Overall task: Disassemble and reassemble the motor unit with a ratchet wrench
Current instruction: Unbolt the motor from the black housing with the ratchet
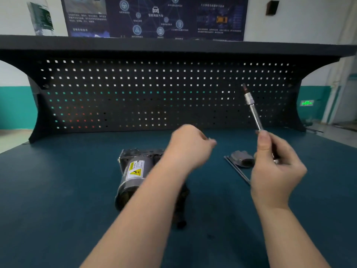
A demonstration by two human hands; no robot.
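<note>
Right hand (274, 163) grips ratchet wrench (253, 111) upright | left hand (190, 144) loosely curled, empty

Both forearms reach forward; the left hand (190, 144) hovers loosely curled (holding nothing visible), the right hand (274, 163) pinches upward.

Room evenly lit, moderately dim. Daylight shows through the pegboard (154, 93) holes from behind. Faint soft shadows on the bench mat (48, 190). Left hand (190, 144) motion-blurred; overall focus soft. Wide-angle bowing bends the shelf (173, 45) edges. No glare observed.
</note>
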